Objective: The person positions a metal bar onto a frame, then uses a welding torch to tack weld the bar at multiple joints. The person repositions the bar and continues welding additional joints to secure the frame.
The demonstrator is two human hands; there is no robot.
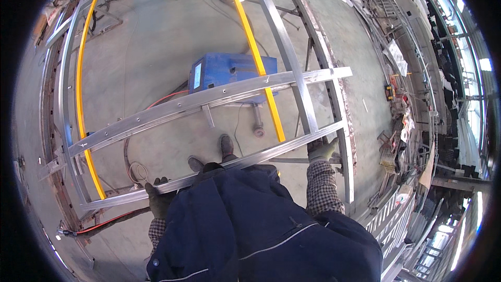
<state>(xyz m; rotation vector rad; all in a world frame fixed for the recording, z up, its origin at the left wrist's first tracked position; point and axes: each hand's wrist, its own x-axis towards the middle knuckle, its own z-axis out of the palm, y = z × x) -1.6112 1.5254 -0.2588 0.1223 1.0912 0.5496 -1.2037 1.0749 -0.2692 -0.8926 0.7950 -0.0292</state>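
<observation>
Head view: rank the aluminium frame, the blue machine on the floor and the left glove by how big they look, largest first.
1. aluminium frame, spanning most of the picture.
2. blue machine, partly hidden behind the frame's bars.
3. left glove, gripping the frame's near rail; it sits closer to the camera, so its true size is smaller than it looks.

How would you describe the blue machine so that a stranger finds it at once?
Look under the big aluminium frame that both hands grip. On the concrete floor, beneath the frame's middle crossbar, stands the blue box-shaped machine. It is the only blue box there, crossed by a yellow bar.
</observation>
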